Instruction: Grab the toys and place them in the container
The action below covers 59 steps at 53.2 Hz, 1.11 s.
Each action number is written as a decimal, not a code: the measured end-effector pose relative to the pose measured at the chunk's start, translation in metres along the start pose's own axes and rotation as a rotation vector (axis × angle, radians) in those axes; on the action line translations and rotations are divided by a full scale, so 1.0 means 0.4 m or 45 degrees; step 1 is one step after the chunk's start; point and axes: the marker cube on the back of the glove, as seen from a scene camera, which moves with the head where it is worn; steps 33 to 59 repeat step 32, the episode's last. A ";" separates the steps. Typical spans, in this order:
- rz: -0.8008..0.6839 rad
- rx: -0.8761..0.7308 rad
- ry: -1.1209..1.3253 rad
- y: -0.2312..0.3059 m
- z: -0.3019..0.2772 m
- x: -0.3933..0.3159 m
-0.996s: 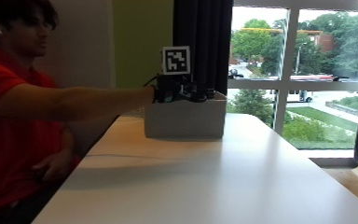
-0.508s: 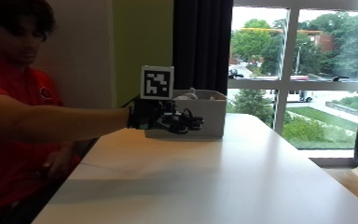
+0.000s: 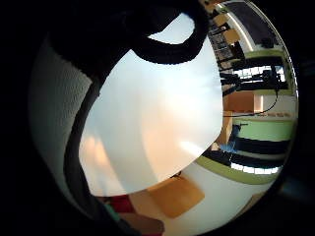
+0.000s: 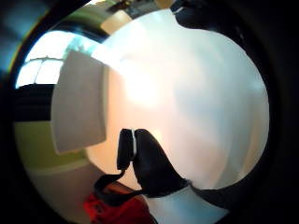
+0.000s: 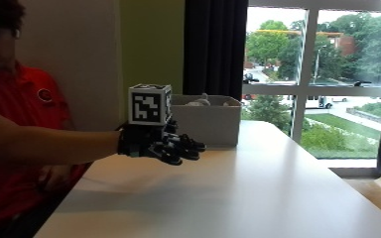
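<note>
The hand (image 5: 160, 144) is held above the desk (image 5: 243, 198), fingers (image 5: 187, 148) loosely curled, nothing gripped. The container (image 5: 207, 121) lies just behind it, toward the far edge.

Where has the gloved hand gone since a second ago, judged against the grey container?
Yes: the gloved hand moved off the container, toward the person, above the table.

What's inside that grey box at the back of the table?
Something pale pokes above the rim of the grey box, probably a toy. The box walls hide everything lower down.
</note>
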 end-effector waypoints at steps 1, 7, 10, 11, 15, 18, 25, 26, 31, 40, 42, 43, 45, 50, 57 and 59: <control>0.004 0.005 -0.001 -0.001 -0.002 -0.004; -0.021 0.057 -0.022 -0.004 -0.018 -0.037; -0.037 0.073 -0.035 -0.005 -0.027 -0.052; -0.050 0.077 -0.039 -0.005 -0.031 -0.058; -0.106 0.092 -0.046 -0.006 -0.049 -0.080; -0.110 0.106 -0.041 -0.010 -0.058 -0.086; -0.072 0.127 -0.067 -0.021 -0.071 -0.088; -0.071 0.127 -0.076 -0.021 -0.072 -0.088; -0.055 0.134 -0.099 -0.022 -0.080 -0.083; -0.056 0.136 -0.100 -0.022 -0.081 -0.082; -0.056 0.136 -0.100 -0.022 -0.081 -0.082; -0.056 0.136 -0.100 -0.022 -0.081 -0.082; -0.056 0.136 -0.100 -0.022 -0.081 -0.082; -0.056 0.136 -0.100 -0.022 -0.081 -0.082; -0.056 0.136 -0.100 -0.022 -0.081 -0.082; -0.056 0.136 -0.100 -0.022 -0.081 -0.082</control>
